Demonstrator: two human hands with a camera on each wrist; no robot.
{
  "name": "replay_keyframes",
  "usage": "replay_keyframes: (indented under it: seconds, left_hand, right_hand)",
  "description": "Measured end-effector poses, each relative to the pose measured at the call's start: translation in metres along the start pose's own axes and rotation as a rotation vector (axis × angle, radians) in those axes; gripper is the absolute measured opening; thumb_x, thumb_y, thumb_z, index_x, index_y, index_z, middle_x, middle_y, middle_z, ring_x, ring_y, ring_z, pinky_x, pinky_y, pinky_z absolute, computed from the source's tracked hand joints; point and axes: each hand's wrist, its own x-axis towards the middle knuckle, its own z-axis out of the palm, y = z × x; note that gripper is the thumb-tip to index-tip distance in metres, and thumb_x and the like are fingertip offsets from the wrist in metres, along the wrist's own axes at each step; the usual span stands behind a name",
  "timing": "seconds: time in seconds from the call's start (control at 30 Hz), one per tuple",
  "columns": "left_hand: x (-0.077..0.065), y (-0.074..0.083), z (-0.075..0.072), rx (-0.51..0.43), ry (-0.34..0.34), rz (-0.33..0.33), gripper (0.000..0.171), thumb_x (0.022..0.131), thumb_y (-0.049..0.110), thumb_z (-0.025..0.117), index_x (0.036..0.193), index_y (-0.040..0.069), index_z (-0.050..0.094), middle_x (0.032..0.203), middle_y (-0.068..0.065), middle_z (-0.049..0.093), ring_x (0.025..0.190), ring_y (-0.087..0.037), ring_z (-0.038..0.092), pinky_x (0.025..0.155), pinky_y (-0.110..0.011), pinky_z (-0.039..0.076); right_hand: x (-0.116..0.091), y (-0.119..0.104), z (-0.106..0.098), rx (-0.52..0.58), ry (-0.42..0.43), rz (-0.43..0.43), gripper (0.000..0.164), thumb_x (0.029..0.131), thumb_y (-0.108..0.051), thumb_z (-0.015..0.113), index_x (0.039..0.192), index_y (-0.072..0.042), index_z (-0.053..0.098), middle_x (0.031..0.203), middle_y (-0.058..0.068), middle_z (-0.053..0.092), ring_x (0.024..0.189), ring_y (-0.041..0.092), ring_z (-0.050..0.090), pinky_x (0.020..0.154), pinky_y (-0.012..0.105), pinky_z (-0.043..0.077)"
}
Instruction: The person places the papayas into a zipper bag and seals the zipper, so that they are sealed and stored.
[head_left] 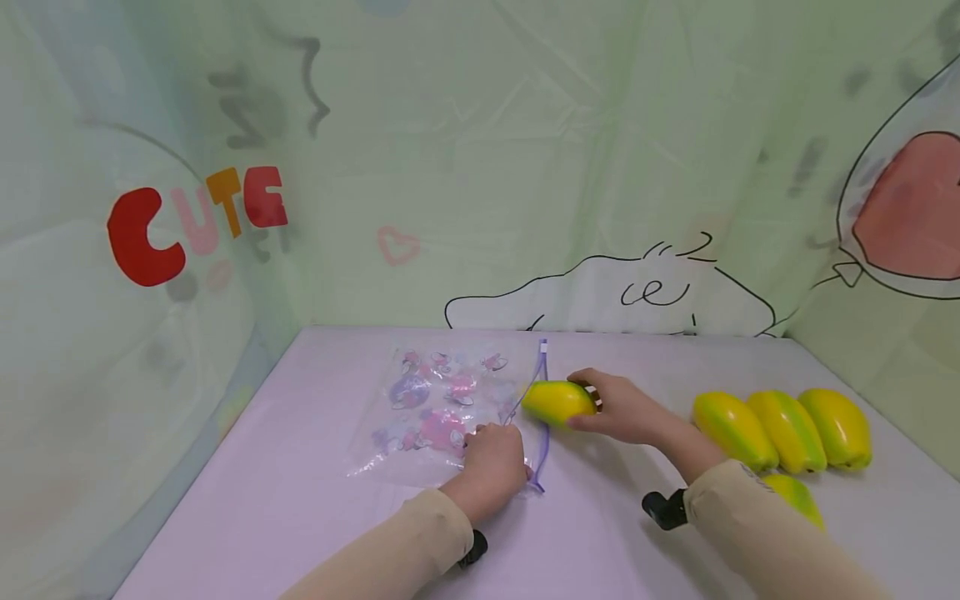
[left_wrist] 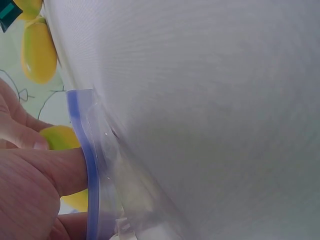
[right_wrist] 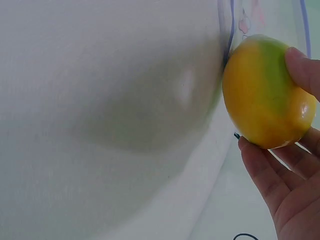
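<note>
A clear zip bag (head_left: 420,396) with pink and purple cartoon prints lies flat on the table, its purple zip edge (left_wrist: 82,130) facing right. My left hand (head_left: 495,462) grips the bag near the lower part of its mouth; in the left wrist view, fingers pass behind the zip strip. My right hand (head_left: 622,408) holds a yellow-green mango (head_left: 557,403) by its right end, thumb on one side and fingers on the other. The mango's left end is at the bag's mouth, between the parted zip strips. How far it reaches inside is hard to tell.
Several more mangoes sit on the right of the table: three side by side in a row (head_left: 787,431) and one (head_left: 798,496) partly hidden by my right sleeve. A printed curtain (head_left: 480,167) stands behind the far edge of the pale table (head_left: 300,517) and along both sides.
</note>
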Motion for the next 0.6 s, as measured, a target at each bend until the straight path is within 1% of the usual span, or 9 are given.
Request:
replay_keyframes:
  seconds: [0.2, 0.37, 0.5, 0.6]
  left_hand:
    - [0.0, 0.0, 0.001, 0.013, 0.005, -0.001, 0.037, 0.076, 0.034, 0.09, 0.091, 0.003, 0.076, 0.09, -0.012, 0.076, 0.085, -0.029, 0.067, 0.082, -0.047, 0.054]
    - [0.0, 0.001, 0.0, 0.031, 0.001, 0.002, 0.038, 0.076, 0.035, 0.089, 0.093, 0.003, 0.076, 0.092, -0.013, 0.075, 0.087, -0.029, 0.067, 0.082, -0.046, 0.054]
    - [-0.001, 0.001, -0.001, 0.024, -0.001, 0.0, 0.038, 0.077, 0.034, 0.089, 0.094, 0.003, 0.076, 0.092, -0.014, 0.075, 0.088, -0.029, 0.067, 0.083, -0.046, 0.054]
    - [-0.001, 0.0, -0.001, 0.02, 0.003, 0.0, 0.039, 0.077, 0.034, 0.089, 0.094, 0.003, 0.077, 0.093, -0.015, 0.075, 0.089, -0.031, 0.068, 0.083, -0.047, 0.054]
  right_hand:
    - [0.007, -0.004, 0.007, 0.033, 0.002, -0.013, 0.065, 0.09, -0.023, 0.077, 0.141, 0.008, 0.05, 0.135, 0.025, 0.06, 0.113, 0.037, 0.063, 0.096, 0.049, 0.057]
    - [0.012, -0.006, 0.011, 0.037, 0.017, -0.034, 0.064, 0.09, -0.023, 0.078, 0.14, 0.008, 0.051, 0.13, 0.026, 0.061, 0.112, 0.04, 0.064, 0.097, 0.05, 0.056]
    - [0.014, -0.007, 0.015, 0.045, 0.035, -0.048, 0.066, 0.089, -0.024, 0.078, 0.139, 0.008, 0.051, 0.126, 0.027, 0.061, 0.111, 0.041, 0.065, 0.096, 0.05, 0.057]
    - [0.017, -0.008, 0.017, 0.06, 0.045, -0.04, 0.066, 0.089, -0.024, 0.079, 0.139, 0.009, 0.051, 0.125, 0.027, 0.061, 0.111, 0.041, 0.065, 0.097, 0.049, 0.057]
